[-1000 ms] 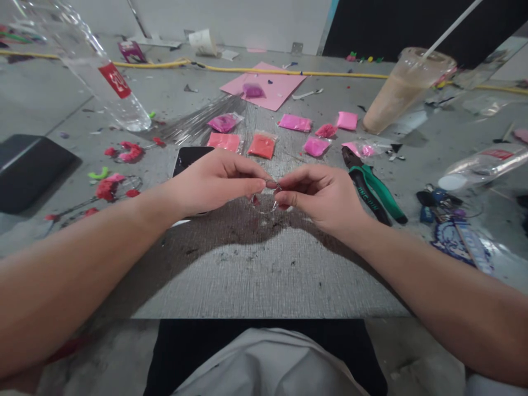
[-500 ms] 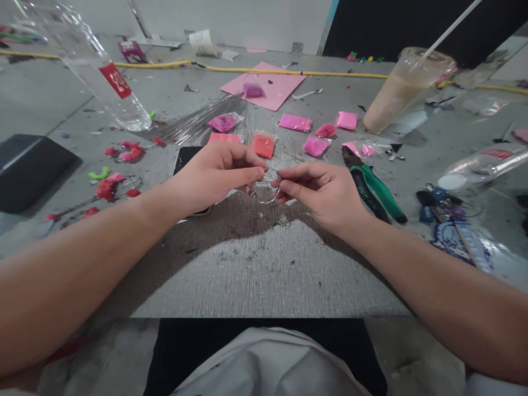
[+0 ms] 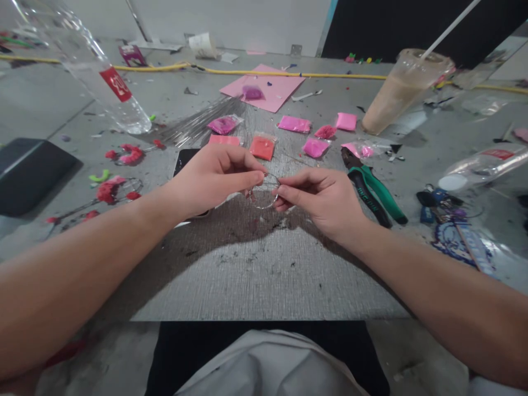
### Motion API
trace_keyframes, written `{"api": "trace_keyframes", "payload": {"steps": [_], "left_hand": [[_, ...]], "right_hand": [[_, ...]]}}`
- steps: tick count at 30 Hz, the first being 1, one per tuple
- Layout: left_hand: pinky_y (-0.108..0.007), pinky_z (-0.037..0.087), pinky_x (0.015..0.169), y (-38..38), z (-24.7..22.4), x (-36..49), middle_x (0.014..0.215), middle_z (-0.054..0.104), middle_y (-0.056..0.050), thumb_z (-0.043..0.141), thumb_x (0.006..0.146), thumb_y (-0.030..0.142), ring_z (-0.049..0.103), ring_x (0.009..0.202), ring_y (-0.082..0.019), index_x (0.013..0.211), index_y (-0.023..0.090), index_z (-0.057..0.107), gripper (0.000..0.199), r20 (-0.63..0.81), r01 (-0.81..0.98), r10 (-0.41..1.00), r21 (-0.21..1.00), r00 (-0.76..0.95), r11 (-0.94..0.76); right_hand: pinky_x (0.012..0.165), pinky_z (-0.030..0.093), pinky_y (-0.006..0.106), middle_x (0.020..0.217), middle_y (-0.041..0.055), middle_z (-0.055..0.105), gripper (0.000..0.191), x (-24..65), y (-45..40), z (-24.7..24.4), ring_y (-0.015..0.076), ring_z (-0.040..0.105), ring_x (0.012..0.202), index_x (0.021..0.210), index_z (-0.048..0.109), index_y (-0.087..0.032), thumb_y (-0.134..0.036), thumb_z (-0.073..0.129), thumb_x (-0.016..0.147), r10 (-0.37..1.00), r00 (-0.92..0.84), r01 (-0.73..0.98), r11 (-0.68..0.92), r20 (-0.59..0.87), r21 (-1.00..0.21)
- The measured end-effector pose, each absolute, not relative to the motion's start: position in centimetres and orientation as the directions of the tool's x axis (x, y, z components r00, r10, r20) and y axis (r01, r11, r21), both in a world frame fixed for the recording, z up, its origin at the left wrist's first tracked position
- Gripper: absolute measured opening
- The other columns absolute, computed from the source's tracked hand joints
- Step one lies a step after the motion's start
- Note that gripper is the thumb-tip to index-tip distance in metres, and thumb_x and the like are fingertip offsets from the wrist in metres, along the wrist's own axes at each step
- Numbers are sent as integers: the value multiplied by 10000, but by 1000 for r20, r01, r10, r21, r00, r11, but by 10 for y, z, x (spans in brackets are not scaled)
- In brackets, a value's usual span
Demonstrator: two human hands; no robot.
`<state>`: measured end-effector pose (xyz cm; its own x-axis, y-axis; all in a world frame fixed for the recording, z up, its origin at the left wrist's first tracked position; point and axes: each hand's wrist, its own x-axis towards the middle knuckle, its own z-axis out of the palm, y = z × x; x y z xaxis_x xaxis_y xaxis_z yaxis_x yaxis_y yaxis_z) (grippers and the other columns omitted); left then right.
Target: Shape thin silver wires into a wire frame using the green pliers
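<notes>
Between both hands, above the table, is a small ring of thin silvery wire. My left hand pinches its left side between thumb and fingers. My right hand is closed on its right side with thumb and forefinger. A straight stretch of wire seems to cross the ring between the fingertips; the exact grip points are partly hidden. Beneath my left hand lies a dark phone, mostly covered. Just beyond the fingers sits a bag of orange-red clay.
Green-handled pliers lie right of my right hand. Loose wires and several pink packets are farther back. A water bottle stands left, a drink cup right. Red-decorated wire pieces lie left, near a black box.
The wire ring has tilted slightly and shows rounder and a little lower. My right hand has shifted slightly down; both hands keep their pinch.
</notes>
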<state>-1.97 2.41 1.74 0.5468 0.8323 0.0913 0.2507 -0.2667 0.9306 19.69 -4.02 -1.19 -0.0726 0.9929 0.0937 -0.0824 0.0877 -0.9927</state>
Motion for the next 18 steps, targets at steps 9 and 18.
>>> {"api": "trace_keyframes", "payload": {"steps": [9, 18], "left_hand": [[-251, 500, 601, 24, 17, -21, 744, 746, -22, 783, 877, 214, 655, 655, -126, 876, 203, 810, 29, 104, 254, 818, 922, 565, -292], [-235, 484, 578, 17, 21, -14, 702, 731, -6, 766, 839, 181, 634, 625, -113, 829, 184, 772, 13, 86, 276, 833, 920, 547, -277]], "right_hand": [[692, 707, 371, 699, 14, 791, 292, 194, -42, -14, 185, 768, 631, 790, 798, -213, -426, 984, 717, 994, -74, -105, 72, 80, -992], [639, 692, 332, 664, 9, 781, 306, 195, -39, -19, 173, 757, 591, 761, 766, -205, -422, 977, 712, 997, -60, -81, 46, 51, -996]]}}
